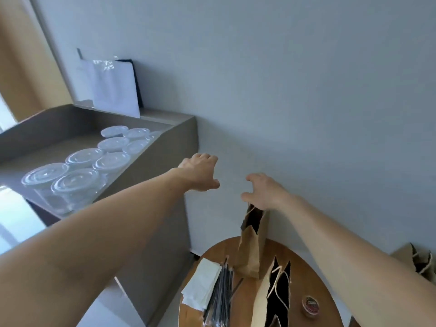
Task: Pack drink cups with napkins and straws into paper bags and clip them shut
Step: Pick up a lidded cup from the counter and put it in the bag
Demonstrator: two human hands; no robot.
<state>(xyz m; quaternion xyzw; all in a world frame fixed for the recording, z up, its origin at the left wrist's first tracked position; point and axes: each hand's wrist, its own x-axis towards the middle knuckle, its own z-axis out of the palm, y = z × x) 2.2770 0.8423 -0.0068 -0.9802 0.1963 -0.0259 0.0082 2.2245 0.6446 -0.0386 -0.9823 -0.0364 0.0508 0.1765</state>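
Above the round wooden table, both my bare arms were stretched out toward the plain grey wall. My left hand hung in the air with its fingers loosely bent and the thumb spread, holding nothing. My right hand was spread the same way, fingers hooked like a loose claw and empty, just over the mouth of the far paper bag. I could not tell whether my wrist touched its rim.

That bag stood upright, tall and narrow, of creased brown kraft paper with a dark open top. A paler near bag stood in front of it, with twisted cord handles. A third bag showed past my right forearm. Beside the bags lay a soft white stack of napkins, with a bundle of thin dark straws leaning against it, and a small round tub on the other side.

The drink cups, clear plastic with ridged round lids, sat in rows on the matte grey counter to my left, well apart from the bags.
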